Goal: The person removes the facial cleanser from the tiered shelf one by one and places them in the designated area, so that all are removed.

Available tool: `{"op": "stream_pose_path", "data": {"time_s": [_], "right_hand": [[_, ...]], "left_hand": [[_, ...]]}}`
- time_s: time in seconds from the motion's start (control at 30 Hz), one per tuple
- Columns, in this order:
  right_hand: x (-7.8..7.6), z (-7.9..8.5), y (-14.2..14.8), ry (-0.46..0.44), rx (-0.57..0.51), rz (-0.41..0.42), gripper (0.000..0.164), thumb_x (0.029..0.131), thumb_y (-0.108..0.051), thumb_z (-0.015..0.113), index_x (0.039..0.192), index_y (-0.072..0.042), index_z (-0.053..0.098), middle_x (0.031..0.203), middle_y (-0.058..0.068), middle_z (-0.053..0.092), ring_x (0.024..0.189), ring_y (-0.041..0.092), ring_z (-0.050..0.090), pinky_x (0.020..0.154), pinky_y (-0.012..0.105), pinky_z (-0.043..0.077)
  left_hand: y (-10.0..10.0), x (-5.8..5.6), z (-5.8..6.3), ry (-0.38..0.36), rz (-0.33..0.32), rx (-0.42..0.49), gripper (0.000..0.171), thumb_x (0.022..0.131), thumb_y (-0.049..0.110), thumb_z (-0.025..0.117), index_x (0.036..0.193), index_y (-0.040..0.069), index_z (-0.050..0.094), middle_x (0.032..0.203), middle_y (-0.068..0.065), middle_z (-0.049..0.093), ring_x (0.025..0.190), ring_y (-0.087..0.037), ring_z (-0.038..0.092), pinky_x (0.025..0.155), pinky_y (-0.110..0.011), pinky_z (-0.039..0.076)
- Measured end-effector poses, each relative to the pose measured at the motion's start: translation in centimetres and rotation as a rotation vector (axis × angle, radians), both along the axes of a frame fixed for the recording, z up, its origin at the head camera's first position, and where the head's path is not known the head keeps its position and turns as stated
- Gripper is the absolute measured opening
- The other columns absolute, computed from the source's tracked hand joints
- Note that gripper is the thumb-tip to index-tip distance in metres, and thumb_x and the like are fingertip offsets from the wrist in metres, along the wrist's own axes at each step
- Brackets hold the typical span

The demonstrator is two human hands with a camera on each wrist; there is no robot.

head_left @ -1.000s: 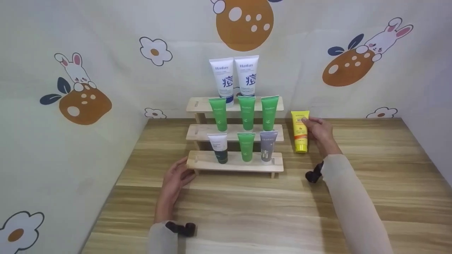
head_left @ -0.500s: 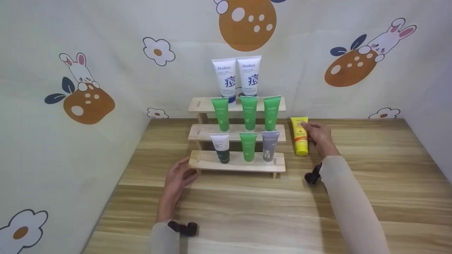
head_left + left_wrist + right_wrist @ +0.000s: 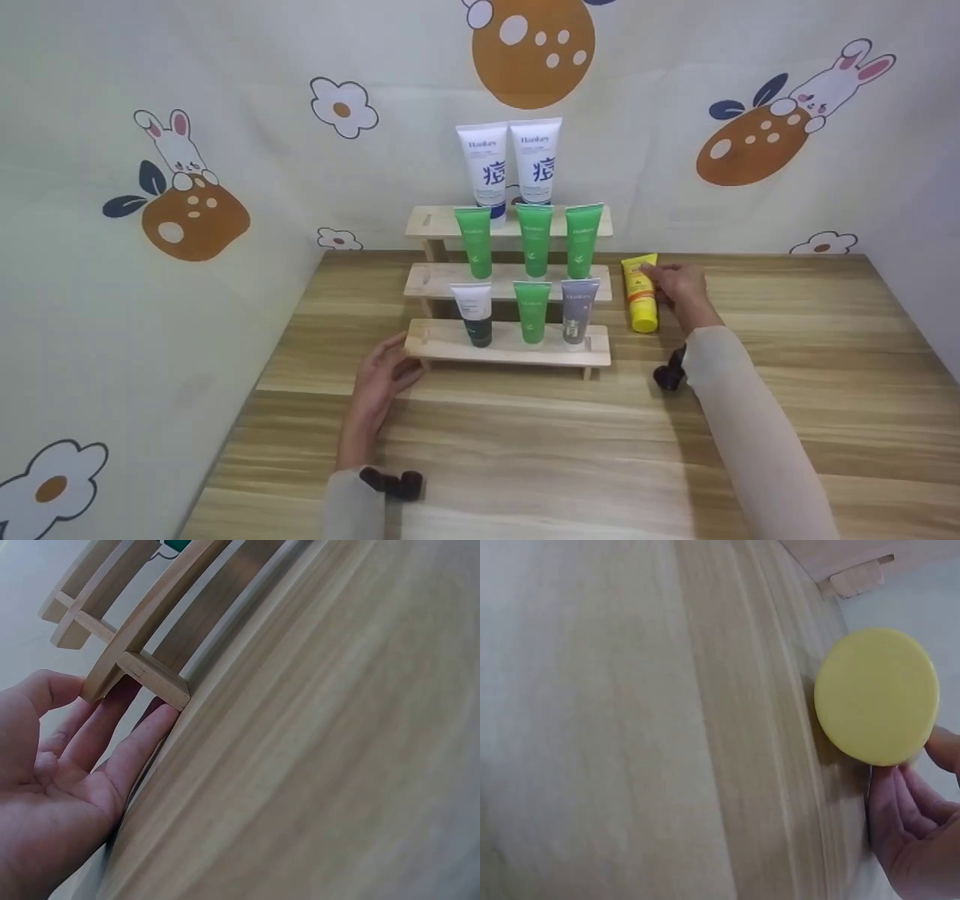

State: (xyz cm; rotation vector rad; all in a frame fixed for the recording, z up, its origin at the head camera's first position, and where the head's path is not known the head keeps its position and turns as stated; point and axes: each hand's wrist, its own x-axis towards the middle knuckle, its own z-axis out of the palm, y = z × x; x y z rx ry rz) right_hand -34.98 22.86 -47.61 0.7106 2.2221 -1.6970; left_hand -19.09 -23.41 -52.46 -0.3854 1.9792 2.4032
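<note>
My right hand (image 3: 681,291) pinches a yellow squeeze tube (image 3: 640,298) near its crimped top, thumb on the front. The tube is cap-down and a little tilted, just right of a three-tier wooden display rack (image 3: 446,345). In the right wrist view its round yellow cap (image 3: 877,697) faces the camera, close over the tabletop, and hides most of the tube. My left hand (image 3: 377,381) holds the left end of the rack's lowest shelf. In the left wrist view the thumb touches the shelf edge and the fingers reach beneath, beside the rack's foot (image 3: 154,679).
Two white tubes (image 3: 536,161) stand on the top tier and three green tubes (image 3: 535,241) on the middle one. The lowest tier bears a white-and-dark-green tube (image 3: 474,313), a green tube (image 3: 532,313) and a grey tube (image 3: 578,313). A patterned cloth backdrop (image 3: 420,172) rises behind the table.
My right hand has lowered the yellow tube slightly and brought it a bit nearer the rack, its tilt changing. The left hand stays at the shelf end. The head view has shifted a little.
</note>
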Motion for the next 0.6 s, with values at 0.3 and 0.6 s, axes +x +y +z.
{"op": "stream_pose_path", "data": {"time_s": [0.3, 0.6], "right_hand": [[1.0, 1.3, 1.2, 0.05, -0.001, 0.028, 0.052, 0.097, -0.027, 0.066, 0.142, -0.004, 0.053, 0.116, 0.004, 0.057, 0.086, 0.009, 0.059, 0.076, 0.02, 0.059], [1.3, 5.7, 1.2, 0.194, 0.108, 0.157, 0.06, 0.099, -0.038, 0.06, 0.144, 0.0, 0.046, 0.145, 0.019, 0.05, 0.123, 0.026, 0.055, 0.109, 0.039, 0.053]], "left_hand": [[0.0, 0.0, 0.0, -0.009, 0.001, 0.022, 0.043, 0.103, 0.011, 0.05, 0.145, 0.0, 0.047, 0.132, -0.02, 0.058, 0.106, -0.022, 0.068, 0.098, -0.039, 0.06], [0.0, -0.1, -0.1, -0.002, 0.008, 0.024, 0.041, 0.102, 0.011, 0.052, 0.142, 0.001, 0.05, 0.126, -0.017, 0.064, 0.105, -0.023, 0.069, 0.095, -0.039, 0.061]]}}
